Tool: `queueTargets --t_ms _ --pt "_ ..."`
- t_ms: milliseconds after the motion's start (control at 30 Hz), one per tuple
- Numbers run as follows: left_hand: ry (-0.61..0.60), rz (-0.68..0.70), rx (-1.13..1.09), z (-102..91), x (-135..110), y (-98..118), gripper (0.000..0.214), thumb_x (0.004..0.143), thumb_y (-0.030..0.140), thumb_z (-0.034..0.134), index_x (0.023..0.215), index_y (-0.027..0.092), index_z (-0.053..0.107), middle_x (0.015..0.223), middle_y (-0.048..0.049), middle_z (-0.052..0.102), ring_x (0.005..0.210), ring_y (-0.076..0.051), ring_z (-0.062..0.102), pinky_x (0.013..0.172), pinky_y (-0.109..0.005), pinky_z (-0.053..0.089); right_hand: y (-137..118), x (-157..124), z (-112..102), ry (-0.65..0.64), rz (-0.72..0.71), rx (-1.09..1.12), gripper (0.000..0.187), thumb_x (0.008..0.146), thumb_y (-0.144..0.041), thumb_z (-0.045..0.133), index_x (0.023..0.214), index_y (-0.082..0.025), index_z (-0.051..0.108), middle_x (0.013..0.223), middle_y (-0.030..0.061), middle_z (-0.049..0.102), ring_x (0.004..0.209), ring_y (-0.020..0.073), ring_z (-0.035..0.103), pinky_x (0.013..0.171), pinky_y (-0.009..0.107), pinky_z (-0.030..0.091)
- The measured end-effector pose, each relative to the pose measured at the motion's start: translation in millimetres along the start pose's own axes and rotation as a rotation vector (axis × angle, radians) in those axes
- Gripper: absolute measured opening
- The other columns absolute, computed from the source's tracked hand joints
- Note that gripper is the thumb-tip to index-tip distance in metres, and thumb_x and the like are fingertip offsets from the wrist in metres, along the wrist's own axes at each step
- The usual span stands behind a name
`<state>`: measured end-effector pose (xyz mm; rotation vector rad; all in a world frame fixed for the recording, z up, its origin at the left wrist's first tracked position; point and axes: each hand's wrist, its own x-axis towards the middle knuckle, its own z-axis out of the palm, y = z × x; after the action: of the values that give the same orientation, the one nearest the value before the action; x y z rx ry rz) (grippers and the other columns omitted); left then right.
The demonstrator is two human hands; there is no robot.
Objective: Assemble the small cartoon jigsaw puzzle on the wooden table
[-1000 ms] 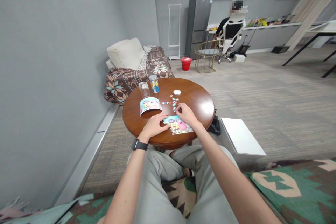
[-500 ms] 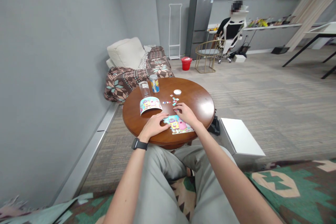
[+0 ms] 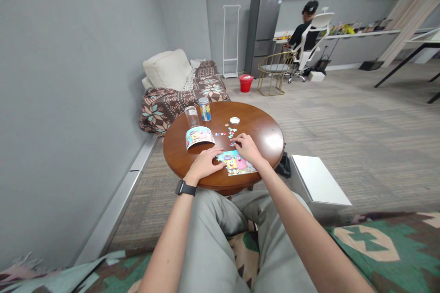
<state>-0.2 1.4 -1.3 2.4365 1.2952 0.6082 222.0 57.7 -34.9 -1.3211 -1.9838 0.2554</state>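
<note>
A partly assembled jigsaw puzzle with yellow and pink cartoon figures lies flat near the front of the round table. My left hand rests at its left edge, thumb and fingers spread, the thumb touching or very near the puzzle. Just above the puzzle's top edge, my right hand has bent fingertips closed around a small puzzle piece, mostly hidden by the fingers. Loose puzzle pieces lie scattered beyond that hand. Left of them, a curved picture sheet with the same cartoon stands on edge.
On the brown round table stand a clear plastic cylinder, a printed can and a white round lid. A white box sits on the floor at right. A person sits in an office chair farther back.
The view has shifted slightly, so everything sits a little farther right. My right hand's fingers have moved slightly at the loose pieces. My left hand stays at the puzzle's edge. The distant chair has turned.
</note>
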Motion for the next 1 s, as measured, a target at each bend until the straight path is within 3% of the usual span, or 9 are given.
queueTargets --t_ms 167,400,567,800,1000 --pt "-0.002 -0.008 -0.001 -0.2 0.6 0.9 0.044 0.085 0.041 0.065 0.124 0.022 0.064 0.138 -0.0072 0.06 0.13 -0.024 0.054 0.115 -0.04 0.038 -6.0 -2.1 -1.1 -0.042 -0.052 -0.012 0.025 0.088 -0.018 0.058 0.104 -0.026 0.075 0.125 0.0081 0.064 0.112 0.0272 0.057 0.1 0.048 0.045" --pt "-0.009 -0.011 -0.003 0.6 0.3 -0.3 0.044 0.085 0.044 0.064 0.124 0.023 0.064 0.14 -0.0056 0.06 0.132 -0.024 0.052 0.115 -0.04 0.037 -2.3 -0.2 -0.9 -0.034 -0.027 0.05 0.014 0.085 -0.02 0.063 0.088 -0.024 0.076 0.108 0.007 0.068 0.102 0.0242 0.059 0.098 0.044 0.047" --pt "-0.004 -0.013 -0.009 0.8 -0.3 -0.1 0.045 0.085 0.044 0.064 0.125 0.023 0.064 0.139 -0.0053 0.06 0.133 -0.023 0.052 0.115 -0.039 0.037 -0.5 -0.4 -1.7 0.001 0.006 0.071 0.009 0.082 -0.021 0.067 0.088 -0.021 0.074 0.098 0.007 0.065 0.095 0.0231 0.058 0.093 0.041 0.048" --pt "0.004 -0.01 0.005 -0.9 -1.8 2.9 0.045 0.085 0.042 0.064 0.126 0.024 0.063 0.139 -0.0053 0.06 0.131 -0.023 0.053 0.115 -0.039 0.038 -0.6 -3.2 -0.8 0.055 0.031 0.119 0.015 0.078 -0.022 0.068 0.093 -0.022 0.07 0.096 0.0058 0.063 0.095 0.0234 0.059 0.093 0.042 0.048" --pt "0.013 0.001 0.003 -1.1 -2.5 3.7 0.047 0.086 0.043 0.064 0.126 0.019 0.063 0.137 -0.0073 0.061 0.132 -0.025 0.053 0.115 -0.04 0.038 -1.5 -5.6 -2.2 0.061 -0.012 0.186 0.036 0.073 -0.002 0.05 0.097 -0.02 0.069 0.1 0.0062 0.061 0.097 0.0206 0.061 0.095 0.038 0.05"
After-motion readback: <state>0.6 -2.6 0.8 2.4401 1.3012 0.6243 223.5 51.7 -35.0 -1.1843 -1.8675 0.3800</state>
